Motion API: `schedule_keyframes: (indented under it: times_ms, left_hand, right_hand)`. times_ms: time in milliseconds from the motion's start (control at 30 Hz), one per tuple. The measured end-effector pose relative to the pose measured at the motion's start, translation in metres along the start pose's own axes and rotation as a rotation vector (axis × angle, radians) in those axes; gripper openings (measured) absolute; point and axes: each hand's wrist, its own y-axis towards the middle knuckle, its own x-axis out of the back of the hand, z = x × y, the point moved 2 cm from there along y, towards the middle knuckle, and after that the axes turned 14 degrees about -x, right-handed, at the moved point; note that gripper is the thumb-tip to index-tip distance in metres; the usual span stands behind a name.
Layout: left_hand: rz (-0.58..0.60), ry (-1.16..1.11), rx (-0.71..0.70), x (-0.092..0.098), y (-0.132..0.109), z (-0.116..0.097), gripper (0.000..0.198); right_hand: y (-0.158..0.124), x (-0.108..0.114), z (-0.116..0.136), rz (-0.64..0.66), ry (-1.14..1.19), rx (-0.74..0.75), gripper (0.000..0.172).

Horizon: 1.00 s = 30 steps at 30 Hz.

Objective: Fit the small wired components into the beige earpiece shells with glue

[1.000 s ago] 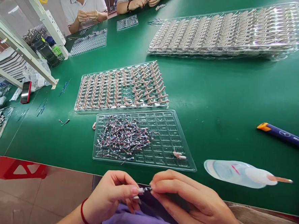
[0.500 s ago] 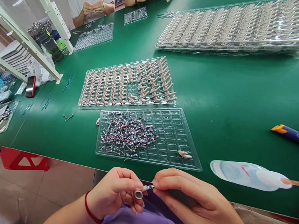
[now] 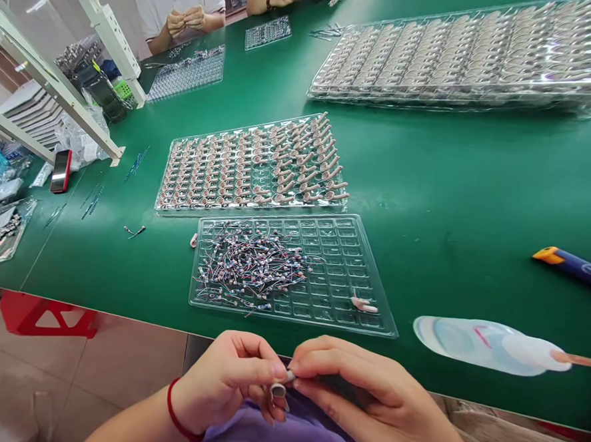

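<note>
Low over my lap, my left hand (image 3: 253,373) pinches a beige earbud shell (image 3: 278,390) between thumb and fingers. Its round cup faces up towards me and its short stem points right. The fingertips of my right hand (image 3: 360,392) are closed at the end of that stem, touching it; whatever lies between them is hidden. Just beyond my hands, a clear compartment tray (image 3: 346,251) carries a heap of small wired parts (image 3: 257,262) on its left side. Pale loose shell pieces (image 3: 364,304) lie at its right.
Behind stands a tray of beige earbud shells (image 3: 213,169); stacked filled trays (image 3: 435,63) are at the back right. To the right lie a squeeze bottle (image 3: 493,346) and a blue-and-orange tool (image 3: 568,264). A phone (image 3: 61,171) lies left. Two co-workers sit across the table.
My right fingertips have moved left, up against the shell's stem. The small dark-and-white part that showed between stem and fingers is now out of sight. The shell has tilted slightly.
</note>
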Motion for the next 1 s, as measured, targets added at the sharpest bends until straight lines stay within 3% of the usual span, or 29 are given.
schedule_keyframes:
  times_ms: [167, 267, 567, 1000]
  left_hand:
    - [0.005, 0.063, -0.096, 0.0018, -0.0023, -0.0013, 0.034]
    - [0.014, 0.109, -0.145, 0.0020, -0.0040, -0.0031, 0.032]
    - [0.078, 0.057, -0.107, -0.0008, -0.0064, -0.0024, 0.031]
    - [0.015, 0.087, -0.197, -0.0009, -0.0069, 0.0029, 0.021]
  right_hand:
    - [-0.0012, 0.0019, -0.0031, -0.005, -0.035, -0.068, 0.009]
    - [-0.0008, 0.0029, -0.0023, 0.006, -0.014, -0.038, 0.011]
    - [0.0002, 0.0033, 0.0004, -0.021, 0.015, 0.003, 0.015]
    - [-0.0039, -0.0036, -0.0070, -0.032, 0.068, 0.018, 0.020]
